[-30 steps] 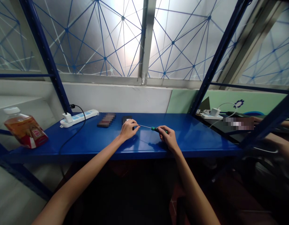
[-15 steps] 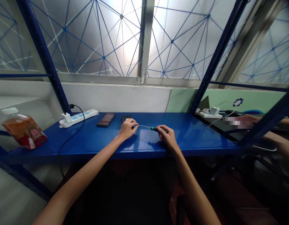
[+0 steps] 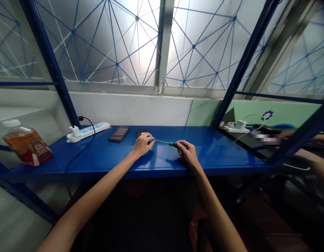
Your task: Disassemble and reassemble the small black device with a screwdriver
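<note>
My right hand (image 3: 187,154) is closed around the green handle of a small screwdriver (image 3: 170,142), whose thin shaft points left. My left hand (image 3: 143,144) is curled with its fingertips pinched at the shaft's tip, over a small dark device (image 3: 140,133) lying on the blue shelf (image 3: 222,154). What the fingertips hold, if anything, is hidden. Both hands rest on the shelf's surface near its middle.
A white power strip (image 3: 88,131) with a black cable lies at the back left, a blurred dark object (image 3: 119,134) beside it. A bottle of amber liquid (image 3: 25,142) stands far left. Another person's forearm (image 3: 309,159) and a charger (image 3: 240,125) are at the right.
</note>
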{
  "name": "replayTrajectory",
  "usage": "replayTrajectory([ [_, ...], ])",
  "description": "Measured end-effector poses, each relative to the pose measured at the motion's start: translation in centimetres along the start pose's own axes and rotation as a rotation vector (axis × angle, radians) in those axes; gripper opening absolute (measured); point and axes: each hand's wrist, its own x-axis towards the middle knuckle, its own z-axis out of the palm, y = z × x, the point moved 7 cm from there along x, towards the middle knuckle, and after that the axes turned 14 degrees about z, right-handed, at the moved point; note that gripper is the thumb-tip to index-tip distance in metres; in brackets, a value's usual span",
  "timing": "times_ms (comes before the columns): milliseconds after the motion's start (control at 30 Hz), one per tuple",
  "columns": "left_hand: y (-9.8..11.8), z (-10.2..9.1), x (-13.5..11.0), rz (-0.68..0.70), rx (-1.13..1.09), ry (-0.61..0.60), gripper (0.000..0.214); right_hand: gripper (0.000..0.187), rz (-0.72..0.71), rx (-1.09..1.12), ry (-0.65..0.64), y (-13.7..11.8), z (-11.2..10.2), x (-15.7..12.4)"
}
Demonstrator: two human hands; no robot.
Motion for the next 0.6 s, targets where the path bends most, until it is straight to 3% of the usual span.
replayTrajectory([
  [600,0.14,0.08,-0.04,0.019,0.01,-0.008,0.015,0.037,-0.009,-0.009,0.003,-0.09,0.02,-0.05],
])
